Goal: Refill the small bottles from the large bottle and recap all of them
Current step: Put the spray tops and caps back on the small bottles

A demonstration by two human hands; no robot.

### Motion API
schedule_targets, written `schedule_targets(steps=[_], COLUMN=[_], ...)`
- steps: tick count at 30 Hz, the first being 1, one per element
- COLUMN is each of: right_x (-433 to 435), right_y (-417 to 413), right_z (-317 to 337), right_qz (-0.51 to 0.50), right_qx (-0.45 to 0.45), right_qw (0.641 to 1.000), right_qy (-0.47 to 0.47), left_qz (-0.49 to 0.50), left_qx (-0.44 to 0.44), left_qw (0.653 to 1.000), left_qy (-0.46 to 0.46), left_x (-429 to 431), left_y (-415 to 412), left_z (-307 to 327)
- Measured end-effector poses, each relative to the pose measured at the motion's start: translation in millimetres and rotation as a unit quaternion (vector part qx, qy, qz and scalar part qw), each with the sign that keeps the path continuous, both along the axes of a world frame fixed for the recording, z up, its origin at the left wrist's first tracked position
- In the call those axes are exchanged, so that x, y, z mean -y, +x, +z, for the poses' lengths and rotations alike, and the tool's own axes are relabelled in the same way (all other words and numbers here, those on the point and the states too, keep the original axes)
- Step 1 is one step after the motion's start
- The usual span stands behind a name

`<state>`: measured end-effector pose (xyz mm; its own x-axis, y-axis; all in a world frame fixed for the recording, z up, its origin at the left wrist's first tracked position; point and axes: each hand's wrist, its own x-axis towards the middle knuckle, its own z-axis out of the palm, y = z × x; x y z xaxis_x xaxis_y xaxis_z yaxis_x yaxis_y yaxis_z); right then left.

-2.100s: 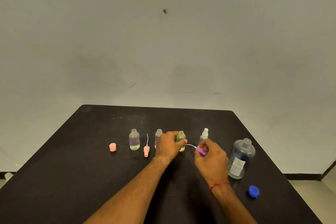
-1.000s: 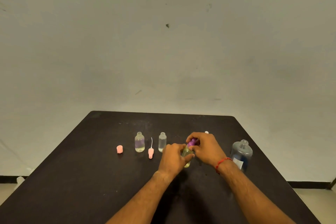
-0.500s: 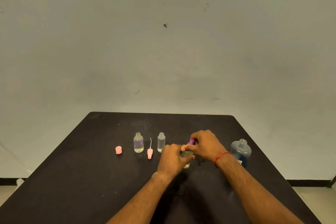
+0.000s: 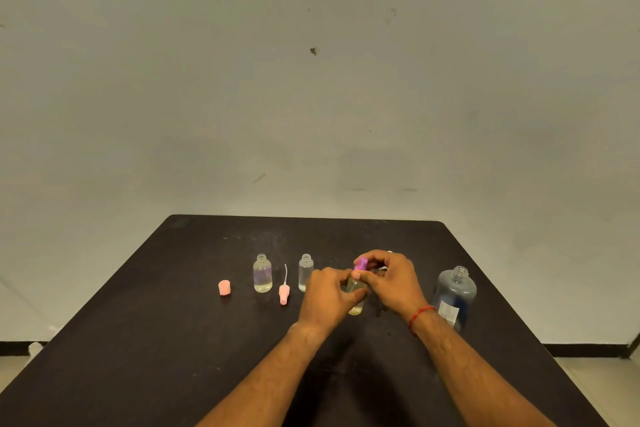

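Note:
My left hand (image 4: pixel 327 295) grips a small yellowish bottle (image 4: pixel 355 294) standing on the black table (image 4: pixel 173 340). Over its neck my right hand (image 4: pixel 391 282) pinches a purple spray cap (image 4: pixel 361 264). To the left stand two uncapped small bottles, a rounder one (image 4: pixel 262 273) and a slim clear one (image 4: pixel 305 271). A pink spray cap with a white tube (image 4: pixel 283 292) lies between them, and a pink cap (image 4: pixel 224 288) sits further left. The large clear bottle (image 4: pixel 454 295) stands uncapped at the right. Another small bottle behind my right hand is almost fully hidden.
A pale wall rises behind the table's far edge (image 4: pixel 304 217). The floor shows at both lower corners past the table's slanting side edges. My forearms cross the near half of the table.
My right hand carried the purple spray cap from beside the yellowish bottle onto its neck. My left hand pulled that bottle slightly nearer and keeps holding it. The blue cap has left the view.

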<state>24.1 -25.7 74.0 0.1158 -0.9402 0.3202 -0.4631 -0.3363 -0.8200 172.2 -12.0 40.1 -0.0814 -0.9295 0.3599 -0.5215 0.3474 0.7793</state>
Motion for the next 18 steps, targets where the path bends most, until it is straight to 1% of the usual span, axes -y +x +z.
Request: schedule_targets(steps=[5,8,11,12,18], right_x=[-0.3,-1.6,-1.6,-1.1,-3.0], right_y=[6.7,5.2,3.9,4.0,12.5], right_z=[-4.3,-4.9,-5.7,-6.9,-6.8], right_qz=[-0.045,-0.014,0.039,0.038,-0.057], right_qx=[0.003,0.026,0.056,0.06,0.063], right_qw=[0.999,0.999,0.998,0.997,0.996], right_qy=[0.001,-0.011,0.001,0.003,0.002], left_qz=[-0.002,-0.008,-0.001,-0.001,0.006], left_qx=[-0.002,-0.014,-0.028,-0.03,-0.02], left_qw=[1.0,1.0,1.0,1.0,1.0], left_qy=[-0.014,-0.008,-0.004,-0.005,-0.012], left_x=[-1.0,0.6,0.8,-0.2,-2.5], left_y=[-0.2,2.7,4.7,4.7,2.6], left_z=[3.3,3.3,4.2,4.8,2.9])
